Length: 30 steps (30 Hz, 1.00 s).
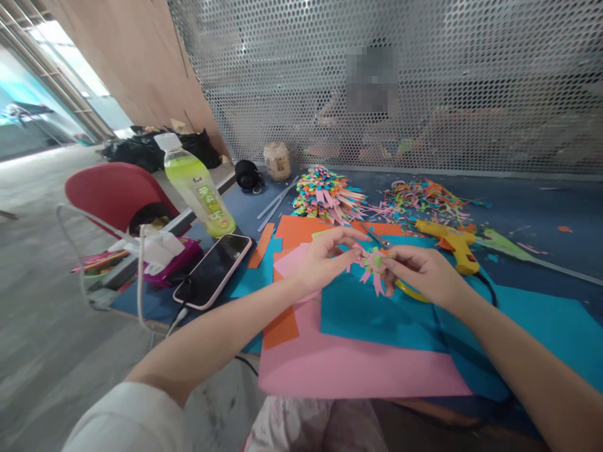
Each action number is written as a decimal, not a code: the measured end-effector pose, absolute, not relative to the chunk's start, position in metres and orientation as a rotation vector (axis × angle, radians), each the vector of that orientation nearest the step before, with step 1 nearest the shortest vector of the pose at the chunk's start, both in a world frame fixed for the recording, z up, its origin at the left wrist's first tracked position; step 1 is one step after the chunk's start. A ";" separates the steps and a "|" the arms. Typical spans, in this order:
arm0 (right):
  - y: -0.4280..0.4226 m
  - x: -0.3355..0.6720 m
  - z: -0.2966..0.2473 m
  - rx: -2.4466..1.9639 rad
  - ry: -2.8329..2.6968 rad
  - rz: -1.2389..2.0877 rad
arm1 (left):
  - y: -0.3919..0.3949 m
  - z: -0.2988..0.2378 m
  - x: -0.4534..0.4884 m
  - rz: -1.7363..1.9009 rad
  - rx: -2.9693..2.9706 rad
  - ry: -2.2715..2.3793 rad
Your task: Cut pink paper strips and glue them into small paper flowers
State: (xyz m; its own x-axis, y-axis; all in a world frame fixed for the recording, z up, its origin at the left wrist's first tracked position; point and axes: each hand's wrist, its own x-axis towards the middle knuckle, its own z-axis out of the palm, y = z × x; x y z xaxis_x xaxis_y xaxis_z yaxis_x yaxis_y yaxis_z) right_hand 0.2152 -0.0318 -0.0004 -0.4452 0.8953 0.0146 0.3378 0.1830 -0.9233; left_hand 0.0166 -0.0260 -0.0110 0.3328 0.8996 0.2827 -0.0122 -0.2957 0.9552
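Note:
Both my hands meet over the sheets of coloured paper at the table's middle. My right hand (421,272) pinches a small pink paper flower (374,266) with a green centre and fringed petals. My left hand (324,256) is beside it, its fingers curled, with the fingertips touching the flower's left side. Under the hands lie a blue sheet (377,314) and a pink sheet (348,367). A yellow ring (409,291) peeks out beneath my right hand.
A yellow glue gun (451,242) lies right of my hands. A pile of finished paper flowers (326,194) and paper scraps (421,194) sit farther back. A phone (213,270), a green drink bottle (198,185) and a red chair (113,194) are on the left. A person sits behind the perforated screen (424,81).

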 end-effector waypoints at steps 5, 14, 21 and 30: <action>-0.033 0.214 0.002 -1.169 -1.882 1.239 | -0.026 -0.011 0.017 1.142 1.585 0.831; -0.033 0.212 0.004 -1.193 -1.854 1.219 | -0.025 -0.011 0.017 1.128 1.552 0.809; -0.031 0.215 0.000 -1.141 -1.889 1.154 | -0.022 -0.012 0.017 1.190 1.499 0.817; -0.032 0.222 0.003 -0.997 -2.121 0.550 | -0.021 -0.004 0.020 1.196 1.270 0.906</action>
State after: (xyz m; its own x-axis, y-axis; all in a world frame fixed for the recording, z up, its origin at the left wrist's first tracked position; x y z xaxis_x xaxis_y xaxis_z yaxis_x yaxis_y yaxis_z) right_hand 0.2224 -0.0325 0.0032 -0.4437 0.7889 0.4251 0.4829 0.6101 -0.6282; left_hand 0.0197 -0.0207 -0.0040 0.1932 0.9739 0.1195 -0.1492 -0.0912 0.9846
